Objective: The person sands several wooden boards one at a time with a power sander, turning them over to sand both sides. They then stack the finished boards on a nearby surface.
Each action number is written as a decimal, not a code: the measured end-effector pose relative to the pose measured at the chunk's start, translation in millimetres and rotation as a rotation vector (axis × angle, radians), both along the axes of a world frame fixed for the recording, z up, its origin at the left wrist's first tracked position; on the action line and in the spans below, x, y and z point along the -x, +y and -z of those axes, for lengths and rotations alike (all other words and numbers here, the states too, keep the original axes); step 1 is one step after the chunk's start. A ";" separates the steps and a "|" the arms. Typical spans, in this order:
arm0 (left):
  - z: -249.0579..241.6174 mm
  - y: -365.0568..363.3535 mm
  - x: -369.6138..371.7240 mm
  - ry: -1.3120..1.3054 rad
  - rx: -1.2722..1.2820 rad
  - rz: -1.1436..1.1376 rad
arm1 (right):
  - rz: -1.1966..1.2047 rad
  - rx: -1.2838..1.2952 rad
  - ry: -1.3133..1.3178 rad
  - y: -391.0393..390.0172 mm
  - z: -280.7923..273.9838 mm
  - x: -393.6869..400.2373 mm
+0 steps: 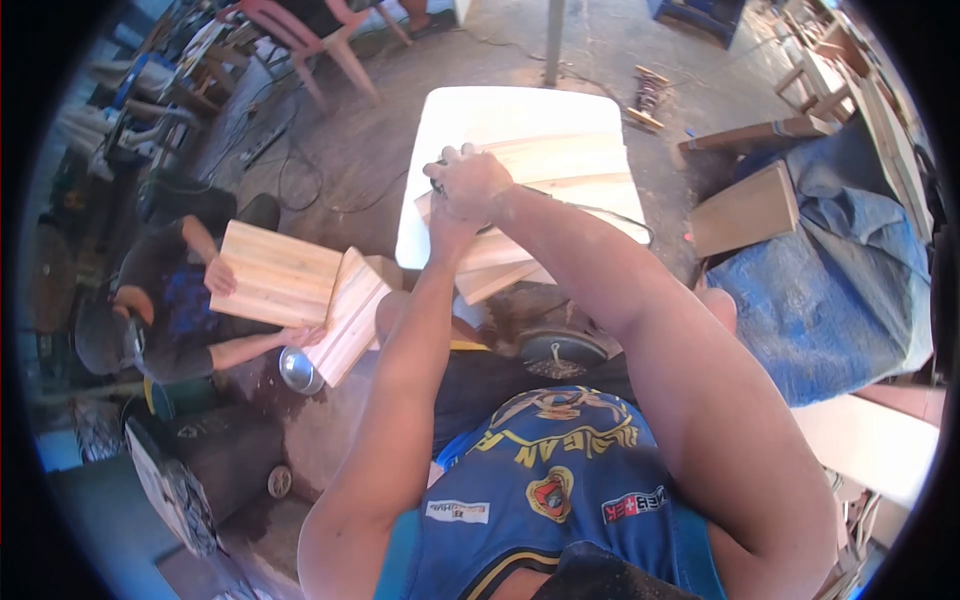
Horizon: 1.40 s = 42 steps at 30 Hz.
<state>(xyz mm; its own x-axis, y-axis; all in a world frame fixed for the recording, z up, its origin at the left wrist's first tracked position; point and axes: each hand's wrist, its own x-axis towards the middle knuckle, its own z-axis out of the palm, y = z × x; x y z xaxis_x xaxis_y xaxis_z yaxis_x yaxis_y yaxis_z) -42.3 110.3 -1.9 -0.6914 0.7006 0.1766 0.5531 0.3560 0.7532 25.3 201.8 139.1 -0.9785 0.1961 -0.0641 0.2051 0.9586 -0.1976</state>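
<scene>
hands: both of the person's hands meet at the upper centre of the frame, over a stack of pale boards. the right hand (pixel 478 182) lies on top, knuckles up, fingers curled and closed around a dark tool (pixel 437 187) of which only a sliver shows at its left edge. the left hand (pixel 447 228) sits just beneath and is mostly covered; whether its fingers are closed or apart cannot be told.
boards: the wooden boards (pixel 560 165) lie fanned and overlapping, touching one another, on a white bench (pixel 470 110) at the top centre. the lower boards jut past the bench's near edge toward the person.
cord: a thin dark cord (pixel 610 212) runs from under the hands across the boards to the right.
below the bench: a round dark disc (pixel 558 352) with a metal hub sits just under the stack, between the person's forearms.
co-worker: at the left of the frame another person, seated low, has one hand (pixel 218 277) flat on a glued wooden panel (pixel 280 275) tilted toward them; a second panel (pixel 350 315) leans against it, and a metal bowl (pixel 298 370) sits just below.
surroundings: a blue tarp (pixel 840 300) fills the right side, with a loose plank (pixel 745 210) beside it; pink plastic chairs (pixel 310 30) stand at the upper left on a dusty concrete floor (pixel 370 140).
</scene>
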 end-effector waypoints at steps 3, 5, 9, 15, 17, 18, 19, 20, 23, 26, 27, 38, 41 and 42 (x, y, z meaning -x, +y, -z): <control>-4.5 1.8 -23.4 -0.074 0.015 0.141 | 0.056 0.020 -0.028 26.7 9.2 -21.8; 8.9 11.0 -29.1 0.048 0.124 0.153 | 0.099 0.036 -0.035 44.5 12.0 -37.7; 25.9 13.8 -32.7 0.326 0.506 0.082 | 0.254 -0.048 -0.024 86.4 9.2 -76.1; 2.0 3.3 -36.1 0.213 0.644 -0.118 | 0.430 -0.104 -0.074 153.1 8.7 -125.6; 4.3 0.7 -36.8 0.201 0.648 -0.140 | 0.474 -0.134 -0.074 169.0 12.4 -135.6; 4.3 1.2 -37.8 0.195 0.623 -0.142 | 0.509 -0.111 -0.037 176.3 11.1 -138.2; 4.4 0.9 -37.0 0.189 0.596 -0.146 | 0.541 -0.090 0.001 182.3 10.3 -137.3; 9.7 0.6 -33.2 0.183 0.592 -0.161 | 0.526 -0.095 0.001 186.7 10.8 -134.1; 19.2 -3.3 -24.7 0.163 0.439 -0.227 | 0.494 -0.128 -0.015 181.2 14.6 -119.2; 5.6 -7.6 -22.1 -0.206 0.284 -0.346 | 0.414 -0.106 -0.055 145.7 4.7 -89.5; 16.6 -8.2 -20.5 -0.169 0.233 -0.354 | 0.377 -0.111 -0.067 134.4 4.0 -77.6; 29.8 -10.2 -16.9 -0.064 0.058 -0.366 | 0.143 -0.012 0.019 38.0 7.9 57.8; -7.0 -11.1 -24.8 -0.214 0.203 -0.333 | 0.140 -0.033 0.014 31.3 18.0 84.2; -1.2 -12.8 -25.7 -0.202 0.195 -0.334 | 0.151 -0.035 0.007 31.8 19.0 89.9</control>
